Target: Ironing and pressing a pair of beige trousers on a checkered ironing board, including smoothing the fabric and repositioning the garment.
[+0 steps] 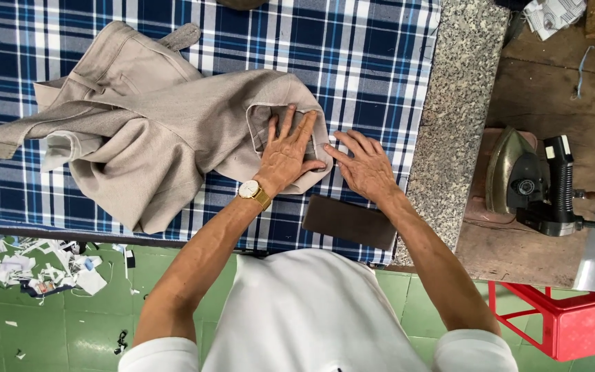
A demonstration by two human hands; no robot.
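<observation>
Crumpled beige trousers (153, 131) lie on a table covered with a blue and white plaid cloth (352, 55). My left hand (285, 153), with a gold wristwatch on the wrist, presses flat with spread fingers on the folded right end of the trousers. My right hand (365, 164) rests just beside it, fingers apart, its fingertips touching the fabric's edge on the plaid cloth. Neither hand grips anything.
A dark brown flat rectangle (349, 222) lies near the table's front edge. A speckled granite strip (459, 103) borders the cloth. An iron (531, 180) rests on a wooden bench at right. A red stool (566, 320) and paper scraps (43, 269) are on the green tiled floor.
</observation>
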